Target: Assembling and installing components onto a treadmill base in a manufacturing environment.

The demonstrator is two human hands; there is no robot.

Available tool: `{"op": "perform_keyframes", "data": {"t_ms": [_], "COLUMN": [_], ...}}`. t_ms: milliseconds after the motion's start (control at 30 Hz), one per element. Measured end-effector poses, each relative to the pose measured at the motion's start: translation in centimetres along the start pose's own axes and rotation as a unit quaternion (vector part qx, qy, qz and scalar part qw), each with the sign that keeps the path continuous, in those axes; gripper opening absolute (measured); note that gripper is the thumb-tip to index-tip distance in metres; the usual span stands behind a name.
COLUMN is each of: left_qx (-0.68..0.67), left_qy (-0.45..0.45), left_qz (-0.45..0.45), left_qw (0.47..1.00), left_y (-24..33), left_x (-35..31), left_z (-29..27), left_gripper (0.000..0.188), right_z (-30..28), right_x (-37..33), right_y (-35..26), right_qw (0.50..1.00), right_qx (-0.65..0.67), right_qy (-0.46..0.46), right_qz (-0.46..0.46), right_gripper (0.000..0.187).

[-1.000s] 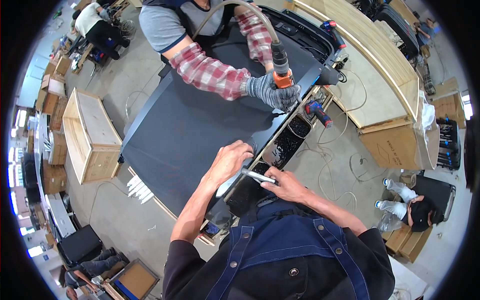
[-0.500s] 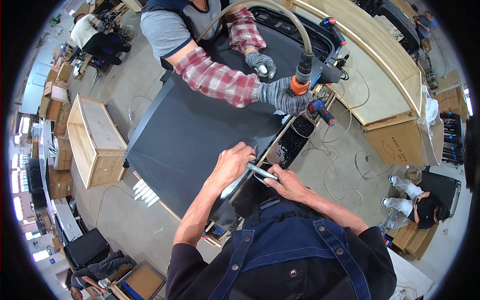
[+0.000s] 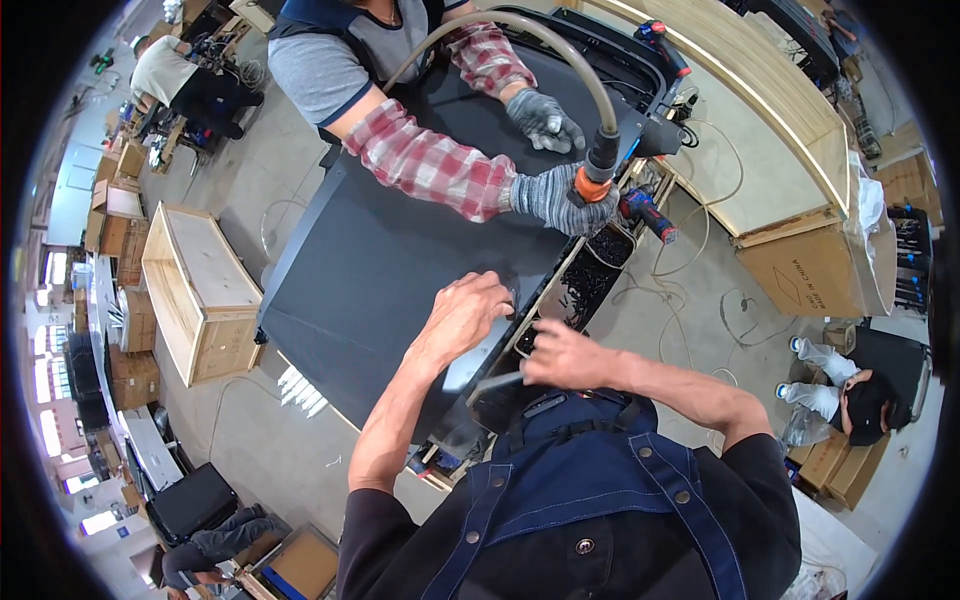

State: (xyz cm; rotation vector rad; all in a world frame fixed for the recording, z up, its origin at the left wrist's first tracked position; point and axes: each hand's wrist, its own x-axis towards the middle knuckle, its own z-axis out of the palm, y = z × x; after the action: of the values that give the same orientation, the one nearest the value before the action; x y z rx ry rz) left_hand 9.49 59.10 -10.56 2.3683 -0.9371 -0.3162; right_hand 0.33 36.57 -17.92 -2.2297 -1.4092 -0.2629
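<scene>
A broad dark panel covered in smooth black material (image 3: 430,235) lies in front of me. My left hand (image 3: 463,318) rests on its near right edge, fingers curled together over the border; what they grip, if anything, is hidden. A pale strip (image 3: 468,368) shows at the edge just below that hand. To the right, my right hand (image 3: 568,358) is closed and slightly blurred, holding a grey slender tool (image 3: 498,382) that points left. Beyond it, long bins of small black parts (image 3: 580,285) run along the panel's side.
Across the panel, a co-worker's gloved hand (image 3: 565,200) grips an orange-and-black hose-fed tool (image 3: 593,180); the other glove (image 3: 545,120) hovers over the panel. A red-and-blue power driver (image 3: 648,215) sits by the bins. Wooden crates (image 3: 205,290) and cardboard boxes (image 3: 800,280) stand around.
My right hand has drawn the grey tool away from my left fingers, down and toward me. The co-worker's far glove has moved right, its fingers opening.
</scene>
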Motion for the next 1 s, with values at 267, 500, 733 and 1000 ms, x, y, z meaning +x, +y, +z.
{"op": "perform_keyframes", "data": {"t_ms": [267,500,733,1000], "left_qx": [0.01,0.046,0.063,0.091], "left_qy": [-0.001,-0.004,0.006,0.028], "left_qz": [-0.001,0.03,0.052,0.066], "left_qw": [1.0,0.998,0.997,0.993], "left_y": [-0.1,-0.1,0.4,0.1], "left_x": [0.2,0.5,0.3,0.7], "left_z": [0.3,0.5,0.5,0.9], "left_gripper": [0.007,0.01,0.007,0.005], "right_z": [-1.4,-0.5,-0.2,-0.6], "right_x": [0.9,0.6,0.0,-0.5], "right_y": [-1.7,-1.9,-1.3,-1.2], "right_qw": [0.997,1.0,0.998,0.997], "right_qx": [0.073,0.004,0.023,0.045], "right_qy": [-0.009,-0.004,-0.002,-0.029], "right_qz": [-0.022,-0.03,0.052,0.049], "right_gripper": [0.025,0.031,0.02,0.021]}}
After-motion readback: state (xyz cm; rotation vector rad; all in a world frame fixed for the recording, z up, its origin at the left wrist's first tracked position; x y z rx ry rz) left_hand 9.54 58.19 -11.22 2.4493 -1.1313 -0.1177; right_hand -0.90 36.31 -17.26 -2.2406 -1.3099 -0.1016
